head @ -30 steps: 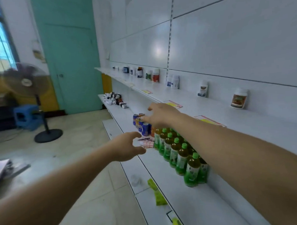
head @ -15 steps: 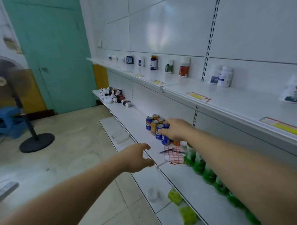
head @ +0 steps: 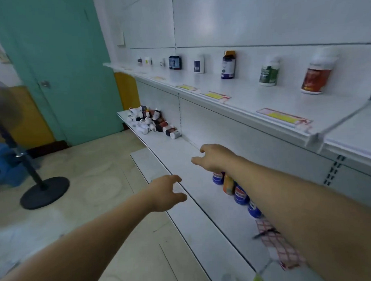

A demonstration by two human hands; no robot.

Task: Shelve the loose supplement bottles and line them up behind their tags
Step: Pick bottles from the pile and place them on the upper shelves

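Observation:
A heap of loose supplement bottles (head: 152, 123) lies at the far end of the middle shelf (head: 181, 159). On the upper shelf (head: 242, 96) single bottles stand upright against the back wall, among them a dark purple bottle (head: 228, 65), a green-labelled bottle (head: 269, 72) and a red-labelled bottle (head: 317, 77). Yellow price tags (head: 215, 95) lie along that shelf's front edge. My right hand (head: 214, 157) hovers over the middle shelf, fingers spread, holding nothing. Lower and nearer the shelf edge, my left hand (head: 165, 192) is held out with relaxed fingers, also holding nothing.
Blue and orange drink cans (head: 234, 188) stand on the middle shelf under my right forearm, with a red checked sheet (head: 276, 244) behind them. A fan stand (head: 44, 191) and blue stool (head: 4, 165) occupy the floor at left. A teal door (head: 57, 60) is beyond.
The view has moved forward along the shelves toward the heap. My right hand has passed beyond the cans and both hands reach further ahead; the green drink bottles have left the view.

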